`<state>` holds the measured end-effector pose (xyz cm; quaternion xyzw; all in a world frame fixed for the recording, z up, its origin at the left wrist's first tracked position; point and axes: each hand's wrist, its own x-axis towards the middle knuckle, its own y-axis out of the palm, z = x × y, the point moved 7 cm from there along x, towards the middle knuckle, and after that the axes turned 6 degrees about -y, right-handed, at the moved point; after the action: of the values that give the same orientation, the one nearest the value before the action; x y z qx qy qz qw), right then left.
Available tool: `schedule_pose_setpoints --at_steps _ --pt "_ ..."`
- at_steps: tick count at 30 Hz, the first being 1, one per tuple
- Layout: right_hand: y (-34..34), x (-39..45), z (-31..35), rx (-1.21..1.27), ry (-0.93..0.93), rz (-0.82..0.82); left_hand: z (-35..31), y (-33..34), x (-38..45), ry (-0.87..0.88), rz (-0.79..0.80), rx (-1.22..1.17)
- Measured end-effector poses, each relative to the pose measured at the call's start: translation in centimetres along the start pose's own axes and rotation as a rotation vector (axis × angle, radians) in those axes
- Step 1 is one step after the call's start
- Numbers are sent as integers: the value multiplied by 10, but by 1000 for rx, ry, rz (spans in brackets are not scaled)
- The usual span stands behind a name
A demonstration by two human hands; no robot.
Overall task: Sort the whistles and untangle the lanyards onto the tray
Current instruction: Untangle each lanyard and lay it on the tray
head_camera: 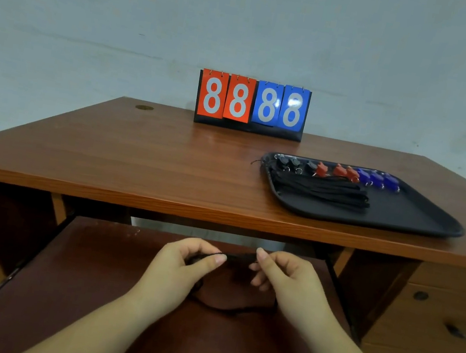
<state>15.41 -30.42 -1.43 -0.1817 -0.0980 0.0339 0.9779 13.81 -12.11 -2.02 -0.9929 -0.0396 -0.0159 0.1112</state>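
While both hands (179, 262) pinch it, black woven lanyard (239, 257) loops limply

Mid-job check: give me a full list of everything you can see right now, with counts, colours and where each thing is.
black whistles: three, black, tray's far left.
red whistles: three, red, tray's far middle.
blue whistles: three, blue, tray's far right.
lanyard bundle: count unclear, black, laid straight on tray.
tray: one, black, desk's right side.
scoreboard: one, two red and two blue cards showing 8, desk's back.
desk: one, brown wood, drawers at right.
pull-out shelf: one, dark brown, under desktop.
loose lanyard: one, black, between both hands.
left hand: pinches lanyard.
right hand: pinches lanyard.
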Motion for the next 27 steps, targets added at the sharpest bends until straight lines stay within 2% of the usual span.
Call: schedule_pose_setpoints --at_steps 9,18,23,27 --pt "-6 -1 3 -158 -57 -32 -2 -2 -5 62 19 124" --pt "-9 -5 20 -229 -235 -61 3 3 -7 115 113 368" --pt "-1 -7 16 -235 -203 40 0 0 -6 130 69 302" --pt "13 -12 18 -236 -214 175 -2 8 -11 109 159 196"
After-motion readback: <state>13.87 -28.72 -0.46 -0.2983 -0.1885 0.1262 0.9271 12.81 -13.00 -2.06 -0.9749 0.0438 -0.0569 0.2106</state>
